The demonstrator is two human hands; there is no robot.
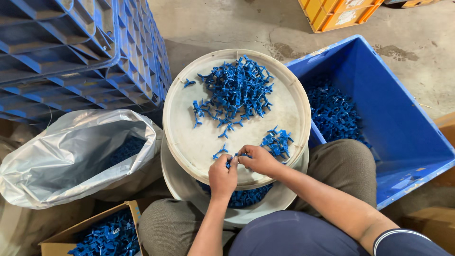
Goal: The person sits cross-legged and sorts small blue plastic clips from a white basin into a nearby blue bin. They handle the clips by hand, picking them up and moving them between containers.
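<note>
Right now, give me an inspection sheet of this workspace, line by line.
Surface: round off-white tray resting over a second round tray, above the person's lap.
Job's things: large heap of small blue plastic clips at the tray's far side; smaller group near the right hand.
Clutter: a few loose clips between the heaps.
Grippers: left hand and right hand meet at the near rim, pinching a blue clip together.
Cables: nothing seen.
Surroundings: blue bin with clips, silver bag, cardboard box of clips, stacked blue crates, orange crate, concrete floor.
</note>
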